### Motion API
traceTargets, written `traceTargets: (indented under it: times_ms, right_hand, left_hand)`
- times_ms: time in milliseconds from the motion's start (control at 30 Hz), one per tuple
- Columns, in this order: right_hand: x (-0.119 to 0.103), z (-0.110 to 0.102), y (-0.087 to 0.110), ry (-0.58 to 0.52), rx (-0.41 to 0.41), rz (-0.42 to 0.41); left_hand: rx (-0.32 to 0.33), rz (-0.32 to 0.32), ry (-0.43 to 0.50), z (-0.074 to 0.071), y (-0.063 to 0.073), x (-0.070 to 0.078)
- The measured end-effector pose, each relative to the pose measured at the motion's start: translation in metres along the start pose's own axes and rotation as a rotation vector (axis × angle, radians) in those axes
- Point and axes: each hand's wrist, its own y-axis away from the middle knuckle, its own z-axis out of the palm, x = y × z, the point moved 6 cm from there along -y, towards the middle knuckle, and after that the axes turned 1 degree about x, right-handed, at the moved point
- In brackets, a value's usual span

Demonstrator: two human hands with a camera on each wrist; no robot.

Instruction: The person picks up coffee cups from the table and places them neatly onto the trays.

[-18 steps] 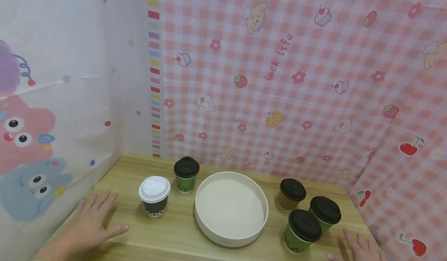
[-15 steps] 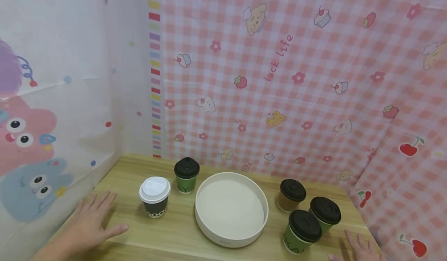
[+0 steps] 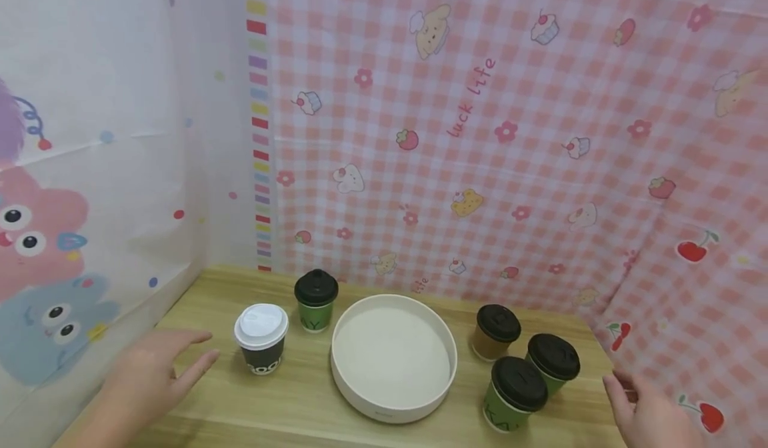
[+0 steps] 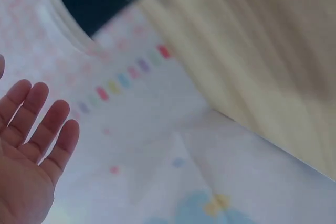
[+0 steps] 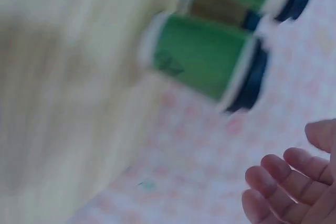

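Note:
My left hand (image 3: pixel 147 378) hovers left of the white-lidded dark paper cup (image 3: pixel 262 338), apart from it, with nothing held. In the left wrist view its fingers (image 4: pixel 59 124) are nearly straight. At the right side my right hand (image 3: pixel 651 408) is raised, its fingers slightly bent and holding nothing. Nearest to it stand two green paper cups with black lids, the rear green cup (image 3: pixel 553 361) and the front green cup (image 3: pixel 514 395). Behind them is a brown cup (image 3: pixel 495 333) with a black lid. Another black-lidded green cup (image 3: pixel 315 301) stands beyond the white-lidded one.
A round cream tray (image 3: pixel 393 415) with a raised rim sits mid-table between the two groups of cups. The wooden table (image 3: pixel 288 408) meets a pink checked cloth (image 3: pixel 384 115) at the back and right, and a white printed cloth (image 3: pixel 132 188) at the left.
Both hands have lifted from flat on the table. The left hand's fingers have swung toward the white-lidded cup; the right hand has risen and turned, its fingers bending. The cups and tray stay put.

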Motion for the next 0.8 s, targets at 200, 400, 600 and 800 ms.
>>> traceTargets:
  times_ms: [200,400,600,800]
  right_hand:
    - [-0.068,-0.004,0.022,-0.022,0.036,-0.215]
    - [-0.106,0.01,0.041,-0.006,0.09,-0.404]
    - [-0.115,0.028,0.045,0.084,0.04,-0.469]
    - [-0.118,0.041,0.041,0.119,-0.071,-0.42]
  left_hand:
    - [0.119,0.214,0.066,0.004,-0.007,0.056]
    - [-0.103,0.309,0.085,0.033,0.001,0.099]
    - [-0.365,0.397,0.092,0.076,0.014,0.125]
    - [-0.434,0.449,0.094,0.101,0.017,0.148]
